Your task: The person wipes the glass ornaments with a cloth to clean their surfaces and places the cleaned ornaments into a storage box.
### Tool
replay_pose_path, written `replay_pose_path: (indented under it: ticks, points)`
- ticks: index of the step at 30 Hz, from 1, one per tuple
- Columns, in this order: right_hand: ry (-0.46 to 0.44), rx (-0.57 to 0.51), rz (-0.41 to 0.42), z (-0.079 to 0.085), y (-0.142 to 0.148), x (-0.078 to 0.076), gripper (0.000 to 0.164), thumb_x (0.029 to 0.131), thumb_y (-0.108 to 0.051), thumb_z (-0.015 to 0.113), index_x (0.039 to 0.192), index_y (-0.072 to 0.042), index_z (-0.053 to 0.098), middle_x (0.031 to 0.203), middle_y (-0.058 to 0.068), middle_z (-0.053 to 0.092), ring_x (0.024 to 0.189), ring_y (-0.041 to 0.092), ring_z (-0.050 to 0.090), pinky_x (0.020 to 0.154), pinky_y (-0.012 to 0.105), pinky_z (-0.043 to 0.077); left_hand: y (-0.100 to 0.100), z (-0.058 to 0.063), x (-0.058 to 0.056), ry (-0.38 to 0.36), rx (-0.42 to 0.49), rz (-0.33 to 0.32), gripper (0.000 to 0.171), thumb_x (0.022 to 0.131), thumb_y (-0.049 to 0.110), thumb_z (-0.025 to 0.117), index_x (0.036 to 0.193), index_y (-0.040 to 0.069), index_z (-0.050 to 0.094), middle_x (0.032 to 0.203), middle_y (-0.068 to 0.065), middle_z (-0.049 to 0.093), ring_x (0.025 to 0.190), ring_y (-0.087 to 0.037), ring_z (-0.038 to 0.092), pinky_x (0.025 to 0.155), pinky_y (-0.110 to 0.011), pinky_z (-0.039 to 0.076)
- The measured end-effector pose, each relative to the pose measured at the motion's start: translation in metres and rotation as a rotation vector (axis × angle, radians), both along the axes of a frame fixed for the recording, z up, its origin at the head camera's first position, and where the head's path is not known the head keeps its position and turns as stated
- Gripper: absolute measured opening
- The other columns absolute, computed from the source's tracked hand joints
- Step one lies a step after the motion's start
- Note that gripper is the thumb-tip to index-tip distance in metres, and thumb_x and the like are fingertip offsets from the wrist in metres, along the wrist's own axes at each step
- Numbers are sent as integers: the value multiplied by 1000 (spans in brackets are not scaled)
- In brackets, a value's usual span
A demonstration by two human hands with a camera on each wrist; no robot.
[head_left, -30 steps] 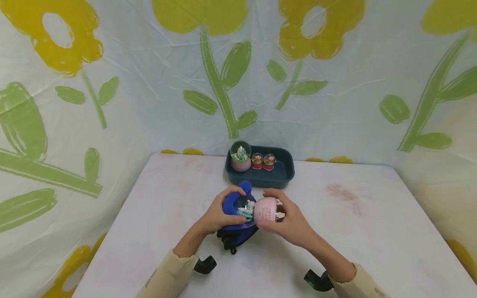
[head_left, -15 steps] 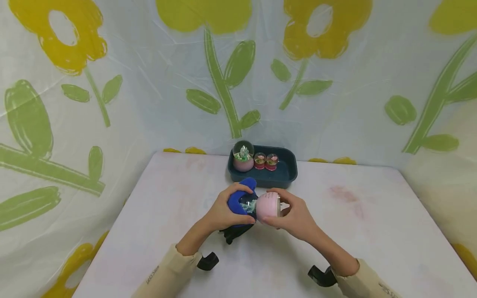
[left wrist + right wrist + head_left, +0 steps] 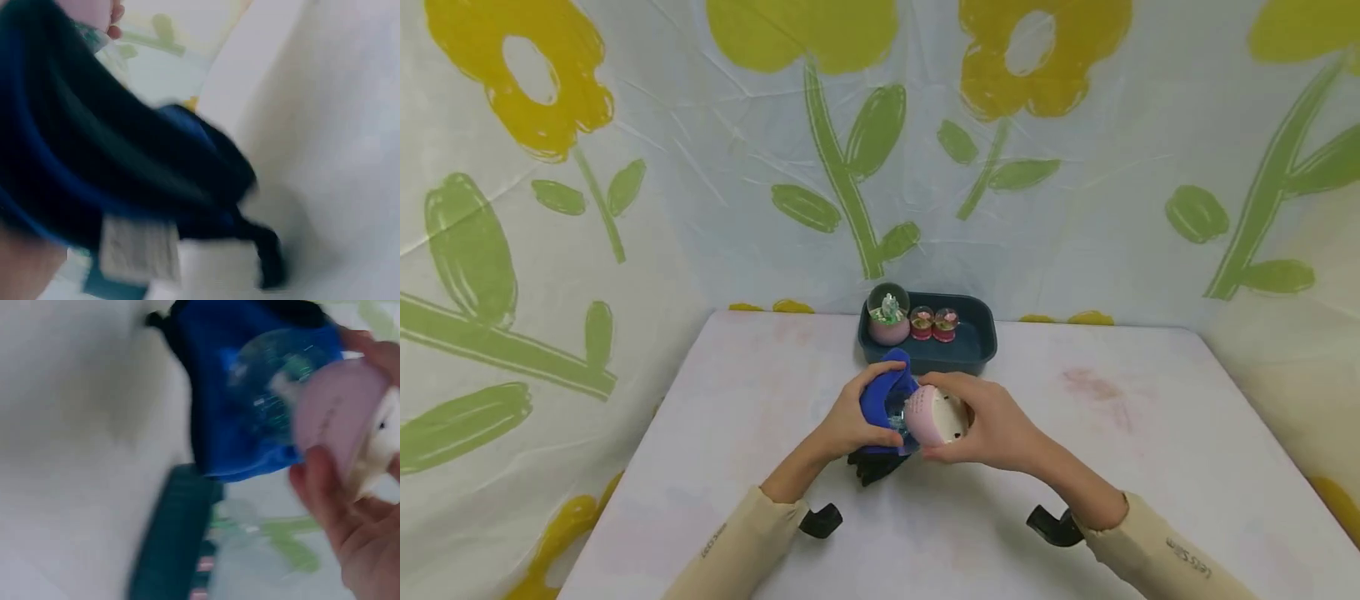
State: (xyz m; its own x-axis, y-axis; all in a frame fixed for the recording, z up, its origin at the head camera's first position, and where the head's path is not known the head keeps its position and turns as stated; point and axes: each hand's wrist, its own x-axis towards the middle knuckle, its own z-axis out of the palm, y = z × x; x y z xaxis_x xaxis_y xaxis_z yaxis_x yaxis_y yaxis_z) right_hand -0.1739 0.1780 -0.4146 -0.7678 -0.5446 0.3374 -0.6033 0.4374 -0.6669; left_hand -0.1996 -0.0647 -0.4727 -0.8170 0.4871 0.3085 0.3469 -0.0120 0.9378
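Observation:
My right hand [image 3: 1000, 421] grips the pink base of a snow globe [image 3: 923, 415], tipped on its side with its clear dome toward the left. Its white underside shows at the right. A blue cloth with black trim [image 3: 880, 398] wraps against the dome, held by my left hand [image 3: 852, 421]. In the right wrist view, the snow globe's base [image 3: 340, 406] sits between thumb and fingers, and greenish figures show through the dome. The blurred left wrist view shows the dark side of the cloth [image 3: 125, 150], with a pale label and a hanging loop.
Behind the hands, a dark teal tray [image 3: 977, 360] stands at the table's back edge. It holds a larger snow globe [image 3: 888, 315] and two small red-based globes [image 3: 933, 325]. Flower-printed sheeting surrounds the table [image 3: 760, 392]. A black mount [image 3: 822, 521] sits at each wrist.
The snow globe has turned in my right hand, so its white underside now faces the head view more. My left hand keeps the cloth on the dome and has shifted slightly.

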Motion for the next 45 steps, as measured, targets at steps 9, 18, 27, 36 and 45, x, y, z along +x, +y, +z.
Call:
replay_pose_path:
  ticks: [9,18,27,36,45]
  points:
    - [-338,-443,-143,-65,-7,17,65,81,-8,77,138,-15,47,124,17,50,90,31,58,64,36,56,2,-38,20,-436,391,-54,79,81,40,78,145,22,35,137,-17,38,118,-32,47,92,-48,46]
    - [42,-59,109,-51,-22,17,92,69,-17,89,146,-23,39,144,3,36,113,22,51,70,27,54,-31,-36,41,-546,383,64,60,91,23,66,142,20,35,137,-18,36,118,-34,45,91,-48,46]
    - [-205,-259,-47,-44,2,11,70,75,-18,85,136,-15,50,113,14,58,68,19,68,58,34,56,-1,-8,21,-231,227,105,69,74,16,84,132,14,47,129,-19,45,109,-34,52,83,-44,52]
    - [110,5,32,-36,3,9,99,63,-24,93,145,-16,38,142,4,39,109,19,54,72,32,56,-2,-14,18,-370,343,98,67,78,15,78,135,14,42,129,-20,43,112,-33,49,86,-47,49]
    - [-24,-275,-58,-57,-7,4,69,69,-26,88,128,-17,53,104,2,63,65,11,62,53,31,54,-2,-8,21,-234,240,178,66,73,18,85,128,15,49,136,-15,41,117,-35,45,87,-46,49]
